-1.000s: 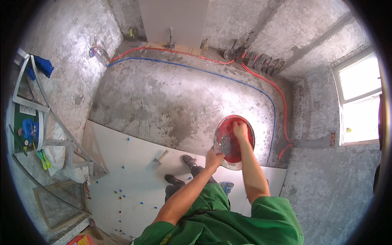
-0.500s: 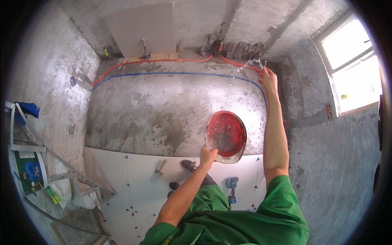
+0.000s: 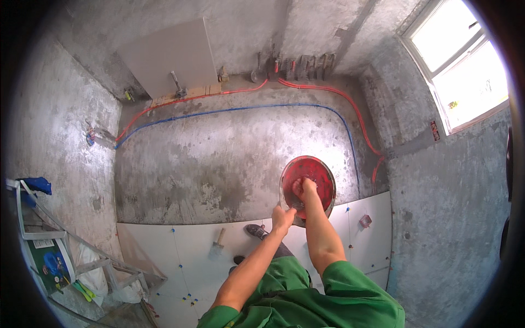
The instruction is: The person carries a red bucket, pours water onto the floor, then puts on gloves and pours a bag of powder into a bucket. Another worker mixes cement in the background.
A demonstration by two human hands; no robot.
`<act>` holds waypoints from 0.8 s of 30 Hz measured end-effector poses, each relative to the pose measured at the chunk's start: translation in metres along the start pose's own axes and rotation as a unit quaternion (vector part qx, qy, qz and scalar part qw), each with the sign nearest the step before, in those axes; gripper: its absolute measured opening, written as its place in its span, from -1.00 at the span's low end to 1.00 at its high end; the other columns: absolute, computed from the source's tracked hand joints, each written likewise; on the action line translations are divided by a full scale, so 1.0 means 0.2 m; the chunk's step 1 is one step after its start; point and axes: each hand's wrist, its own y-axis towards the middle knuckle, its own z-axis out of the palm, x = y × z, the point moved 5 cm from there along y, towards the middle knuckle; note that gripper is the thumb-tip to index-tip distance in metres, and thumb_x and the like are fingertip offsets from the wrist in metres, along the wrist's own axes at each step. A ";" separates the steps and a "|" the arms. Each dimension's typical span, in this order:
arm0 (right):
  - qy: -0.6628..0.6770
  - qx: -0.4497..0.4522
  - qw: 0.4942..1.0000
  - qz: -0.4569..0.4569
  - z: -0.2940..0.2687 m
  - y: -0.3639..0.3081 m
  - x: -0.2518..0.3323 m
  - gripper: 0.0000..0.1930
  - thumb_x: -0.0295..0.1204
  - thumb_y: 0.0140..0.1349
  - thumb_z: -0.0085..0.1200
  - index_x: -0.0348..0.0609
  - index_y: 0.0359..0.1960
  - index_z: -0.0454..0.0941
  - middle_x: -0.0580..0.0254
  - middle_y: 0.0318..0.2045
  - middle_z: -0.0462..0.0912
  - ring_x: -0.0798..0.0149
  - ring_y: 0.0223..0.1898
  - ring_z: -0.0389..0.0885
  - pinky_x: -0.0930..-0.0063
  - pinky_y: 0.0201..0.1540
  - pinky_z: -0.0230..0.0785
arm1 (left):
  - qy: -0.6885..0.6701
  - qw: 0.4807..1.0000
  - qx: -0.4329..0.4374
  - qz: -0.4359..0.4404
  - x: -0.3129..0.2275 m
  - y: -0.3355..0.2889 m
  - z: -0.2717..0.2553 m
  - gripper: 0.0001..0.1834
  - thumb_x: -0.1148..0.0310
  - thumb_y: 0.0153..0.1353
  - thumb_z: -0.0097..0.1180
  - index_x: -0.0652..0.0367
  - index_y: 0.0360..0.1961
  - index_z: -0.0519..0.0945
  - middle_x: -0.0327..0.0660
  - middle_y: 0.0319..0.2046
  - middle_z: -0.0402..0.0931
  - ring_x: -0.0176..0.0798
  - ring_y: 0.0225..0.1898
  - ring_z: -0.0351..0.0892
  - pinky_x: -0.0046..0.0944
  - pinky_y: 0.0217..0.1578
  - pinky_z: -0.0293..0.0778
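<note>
A round red basin (image 3: 326, 192) with a dirty grey rim is held out in front of me over the floor. Gripping its near left rim is my left hand (image 3: 283, 217), thumb over the edge. My right hand (image 3: 305, 187) reaches down inside the basin, seemingly bent at the fingers; the fingertips are partly hidden, so whether they hold anything is unclear. Some wet shine shows on the basin's inside. Below the basin lies bare, damp-patched concrete floor (image 3: 180, 164).
Pale tiles (image 3: 202, 273) with small coloured clips lie around my feet, with a wide-bladed scraper (image 3: 217, 249) on them. Red conduit (image 3: 350, 101) and blue conduit (image 3: 219, 111) cross the floor. Notched trowels (image 3: 309, 66) lean at the far wall. A metal ladder (image 3: 82, 268) stands left.
My right hand, raised far forward with water drops flying from it, has come back down into the basin. The left hand keeps its hold on the rim; the view has shifted.
</note>
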 end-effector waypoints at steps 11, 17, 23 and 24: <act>-0.284 -0.112 0.763 -0.570 0.02 -0.60 1.72 -0.66 -0.29 0.16 -0.10 -0.36 -0.50 0.56 -0.08 -0.52 0.61 0.14 -0.51 0.55 0.25 -0.39 0.38 | -0.040 0.999 0.014 0.023 -0.04 0.07 0.01 -0.64 0.40 -0.21 0.15 0.39 -0.32 0.56 0.03 -0.44 0.58 -0.04 -0.36 0.59 -0.14 -0.32 0.42; -0.332 -0.026 0.901 -0.278 -0.05 -0.29 0.53 -0.71 -0.33 0.09 -0.09 -0.34 -0.39 0.56 -0.16 -0.46 0.60 0.04 -0.35 0.62 0.20 -0.25 0.41 | -0.023 0.999 0.005 0.030 -0.06 0.08 0.03 -0.68 0.44 -0.20 0.16 0.39 -0.35 0.56 -0.04 -0.43 0.57 -0.17 -0.40 0.54 -0.21 -0.36 0.41; -0.339 -0.235 0.890 -0.195 -0.15 -0.16 0.07 -0.66 -0.31 0.08 -0.09 -0.41 -0.33 0.54 -0.20 -0.35 0.59 0.03 -0.24 0.61 0.26 -0.14 0.41 | 0.017 0.999 0.030 0.014 -0.04 0.04 0.08 -0.74 0.46 -0.19 0.18 0.37 -0.41 0.55 -0.11 -0.45 0.56 -0.28 -0.45 0.50 -0.25 -0.42 0.40; -0.311 -0.220 0.908 -0.172 -0.16 -0.10 0.04 -0.67 -0.31 0.11 -0.11 -0.41 -0.36 0.54 -0.18 -0.37 0.60 0.05 -0.26 0.61 0.28 -0.16 0.42 | 0.019 0.999 0.037 0.016 -0.04 0.04 0.09 -0.75 0.46 -0.19 0.18 0.37 -0.42 0.55 -0.12 -0.45 0.56 -0.28 -0.46 0.50 -0.25 -0.43 0.40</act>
